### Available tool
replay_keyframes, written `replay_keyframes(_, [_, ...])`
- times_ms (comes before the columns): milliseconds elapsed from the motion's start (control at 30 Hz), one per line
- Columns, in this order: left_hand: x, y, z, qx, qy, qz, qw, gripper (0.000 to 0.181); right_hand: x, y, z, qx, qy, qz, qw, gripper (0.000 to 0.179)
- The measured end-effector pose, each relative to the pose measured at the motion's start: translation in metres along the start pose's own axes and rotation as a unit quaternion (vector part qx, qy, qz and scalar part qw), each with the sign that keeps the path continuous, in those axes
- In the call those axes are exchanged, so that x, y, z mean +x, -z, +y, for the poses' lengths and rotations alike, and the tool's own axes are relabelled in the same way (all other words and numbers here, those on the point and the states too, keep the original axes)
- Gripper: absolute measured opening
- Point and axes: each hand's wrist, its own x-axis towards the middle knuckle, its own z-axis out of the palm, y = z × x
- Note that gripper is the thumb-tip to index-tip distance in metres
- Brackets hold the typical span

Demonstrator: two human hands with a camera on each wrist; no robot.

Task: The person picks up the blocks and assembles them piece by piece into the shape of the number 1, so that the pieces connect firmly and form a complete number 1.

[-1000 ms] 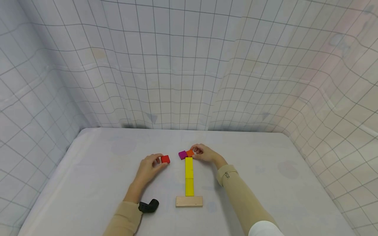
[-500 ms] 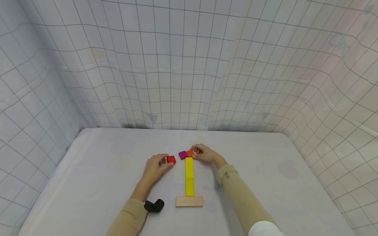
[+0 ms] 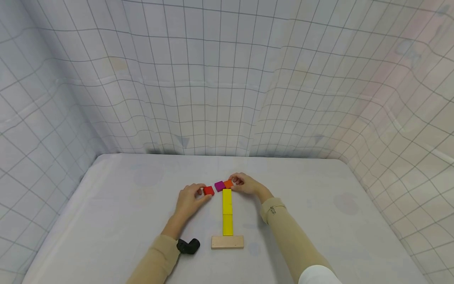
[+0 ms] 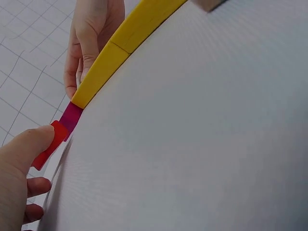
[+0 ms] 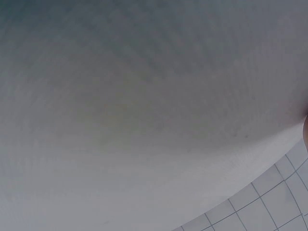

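Observation:
Between thumb and fingers my left hand point(image 3: 189, 200) pinches a red block point(image 3: 209, 191), a short way left of a purple block point(image 3: 219, 186). In the left wrist view the thumb presses the red block point(image 4: 50, 145) beside the purple block point(image 4: 71, 117). My right hand point(image 3: 245, 184) pinches an orange block point(image 3: 228, 184), which touches the purple one on its right. Below them two yellow blocks point(image 3: 227, 213) lie end to end in a line. A plain wooden block point(image 3: 227, 242) lies crosswise at their near end. The right wrist view shows mostly blurred white cloth.
A white cloth point(image 3: 312, 221) covers the table. Behind and at both sides hang white curtains point(image 3: 227, 79) with a dark grid. A black strapped device point(image 3: 188, 246) sits on the left wrist, a white one point(image 3: 318, 275) on the right sleeve.
My left hand has moved to the right with the red block, bringing it closer to the purple block. The right hand and the other blocks stay where they were.

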Motion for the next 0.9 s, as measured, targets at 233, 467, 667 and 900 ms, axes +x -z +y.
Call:
replay_keyframes(233, [0.0024, -0.0030, 0.0049, 0.022, 0.007, 0.000, 0.9997, 0.038, 0.0003, -0.0003, 0.0009, -0.002, 0.002, 0.002, 1.0000, 0.030])
replay_keyframes(467, [0.0044, -0.0051, 0.0072, 0.038, 0.019, -0.005, 0.9991, 0.040, -0.0010, 0.0011, -0.0024, -0.002, 0.001, 0.005, 1.0000, 0.030])
replay_keyframes(667, [0.0050, -0.0056, 0.0088, 0.052, 0.025, -0.017, 0.9982, 0.041, -0.0003, 0.0006, -0.0029, -0.005, -0.002, 0.004, 1.0000, 0.031])
replay_keyframes(900, [0.0058, -0.0070, 0.0079, 0.055, 0.025, -0.017, 0.9980, 0.041, -0.0009, 0.0010, -0.0047, -0.003, 0.003, 0.004, 1.0000, 0.031])
